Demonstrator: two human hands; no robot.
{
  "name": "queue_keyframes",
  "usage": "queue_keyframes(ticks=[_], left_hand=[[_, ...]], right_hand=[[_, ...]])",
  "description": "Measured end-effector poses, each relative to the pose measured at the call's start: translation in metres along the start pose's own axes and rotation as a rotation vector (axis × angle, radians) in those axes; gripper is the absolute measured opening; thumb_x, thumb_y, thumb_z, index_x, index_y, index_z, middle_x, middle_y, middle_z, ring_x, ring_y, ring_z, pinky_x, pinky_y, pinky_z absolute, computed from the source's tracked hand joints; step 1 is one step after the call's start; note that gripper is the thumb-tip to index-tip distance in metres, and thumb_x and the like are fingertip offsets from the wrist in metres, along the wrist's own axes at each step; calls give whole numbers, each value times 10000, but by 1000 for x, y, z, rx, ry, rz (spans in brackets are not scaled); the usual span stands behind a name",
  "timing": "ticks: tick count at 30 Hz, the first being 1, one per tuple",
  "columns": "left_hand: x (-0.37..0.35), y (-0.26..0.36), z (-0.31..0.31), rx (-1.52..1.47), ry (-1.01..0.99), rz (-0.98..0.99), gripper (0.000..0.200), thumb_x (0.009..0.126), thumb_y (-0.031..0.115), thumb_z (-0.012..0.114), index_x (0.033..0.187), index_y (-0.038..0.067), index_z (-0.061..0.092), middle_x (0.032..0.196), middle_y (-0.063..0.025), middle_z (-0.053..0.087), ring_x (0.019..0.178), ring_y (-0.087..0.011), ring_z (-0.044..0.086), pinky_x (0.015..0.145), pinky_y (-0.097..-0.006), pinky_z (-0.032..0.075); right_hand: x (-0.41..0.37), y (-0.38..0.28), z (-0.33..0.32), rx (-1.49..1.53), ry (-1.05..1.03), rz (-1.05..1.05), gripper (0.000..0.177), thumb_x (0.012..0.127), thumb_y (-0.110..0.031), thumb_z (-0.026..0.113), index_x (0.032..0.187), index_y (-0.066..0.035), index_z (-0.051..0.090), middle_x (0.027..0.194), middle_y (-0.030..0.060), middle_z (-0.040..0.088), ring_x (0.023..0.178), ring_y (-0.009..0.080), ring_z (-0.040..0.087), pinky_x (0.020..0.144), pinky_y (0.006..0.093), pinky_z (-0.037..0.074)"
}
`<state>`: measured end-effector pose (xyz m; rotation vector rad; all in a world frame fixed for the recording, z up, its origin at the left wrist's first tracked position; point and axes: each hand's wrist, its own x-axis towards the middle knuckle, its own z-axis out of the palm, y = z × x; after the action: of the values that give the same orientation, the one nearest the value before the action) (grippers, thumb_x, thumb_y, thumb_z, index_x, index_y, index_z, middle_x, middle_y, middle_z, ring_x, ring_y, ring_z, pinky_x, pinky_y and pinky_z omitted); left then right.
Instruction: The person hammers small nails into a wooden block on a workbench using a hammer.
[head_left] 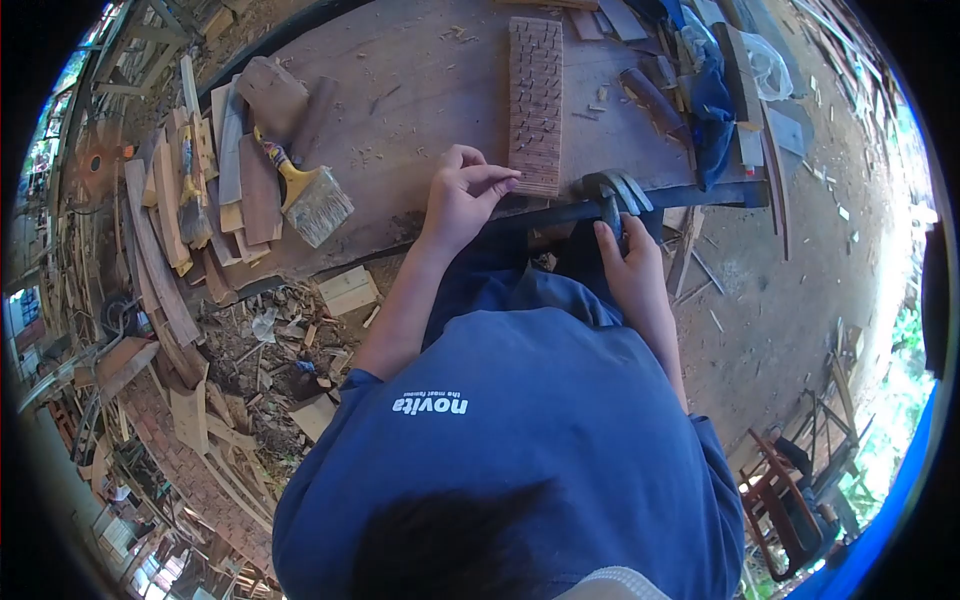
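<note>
My L hand (462, 195) is pinching, tips together (can't tell on what, if anything), at the nail-studded board's (540, 160) near end, prob. for precision, my R hand (637, 260) gripping the hammer (604, 184) just right, prob. keeping it handy.

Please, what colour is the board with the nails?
The board is reddish brown, best seen in the head view.

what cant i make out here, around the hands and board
Head view: whether the left grip pinches anything; the grip itself covers that spot.
Head view: lower handle of the hammer; hidden by the right grip.
Head view: exact count of nails on the wooden board; too small.
Head view: small lettering under "novita" on the shirt; too small to read.
</note>
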<state>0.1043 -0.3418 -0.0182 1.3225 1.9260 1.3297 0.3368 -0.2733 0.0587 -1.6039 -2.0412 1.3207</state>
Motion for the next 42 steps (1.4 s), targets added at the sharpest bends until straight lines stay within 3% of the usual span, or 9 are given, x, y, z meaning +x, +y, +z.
queue_keyframes(ticks=[4,6,25,29,31,34,36,37,42], left_hand=[[1,0,3,16,16,-20,143,777,136,812,918,119,794,872,-45,527,804,-191,556,723,-325,489],[0,0,5,55,12,4,151,791,129,807,938,99,790,881,-36,512,806,-167,539,718,-300,478],[-6,1,9,122,96,176,164,786,136,815,940,117,762,878,12,511,604,-65,395,519,-224,336],[-6,3,8,133,97,143,139,793,133,810,918,105,757,876,18,511,605,-62,392,523,-220,332],[-6,4,8,96,88,64,115,773,154,802,855,97,744,880,-63,552,825,-226,583,742,-342,489],[-6,4,9,85,92,49,111,779,150,796,856,90,744,866,-63,562,819,-225,584,743,-346,489],[-5,-5,11,65,93,95,102,801,121,787,878,73,742,877,-29,548,738,-150,540,651,-283,441],[-5,-9,12,46,89,147,94,822,92,779,900,56,739,888,4,534,657,-74,496,559,-220,393],[-6,-9,13,17,114,177,100,828,75,770,905,28,726,865,-9,573,686,-83,549,584,-232,444]], right_hand=[[0,7,4,8,27,-41,327,968,-263,616,1086,39,578,780,228,635,684,268,629,655,355,485],[0,10,5,50,29,-64,368,969,-292,626,1116,44,592,749,116,579,671,166,510,628,328,433],[1,14,9,45,32,-50,317,966,-265,629,992,43,555,700,198,598,604,208,538,598,354,451],[1,19,12,70,57,-95,322,969,-272,626,995,42,555,721,206,600,623,209,538,612,358,455],[1,19,12,69,57,-109,321,971,-272,623,997,41,557,727,208,601,629,209,539,616,358,456],[-1,19,13,69,35,-71,321,980,-275,613,1014,41,566,709,177,599,629,185,534,613,349,455],[-3,14,15,176,-21,7,310,1002,-265,592,1131,17,598,746,21,565,679,78,489,583,256,383],[-3,11,16,170,-28,7,310,1002,-265,592,1131,17,598,746,21,565,679,78,489,583,256,383],[-4,-24,19,227,-40,-224,319,1012,-241,571,1200,17,583,739,9,575,678,82,517,602,252,414]])
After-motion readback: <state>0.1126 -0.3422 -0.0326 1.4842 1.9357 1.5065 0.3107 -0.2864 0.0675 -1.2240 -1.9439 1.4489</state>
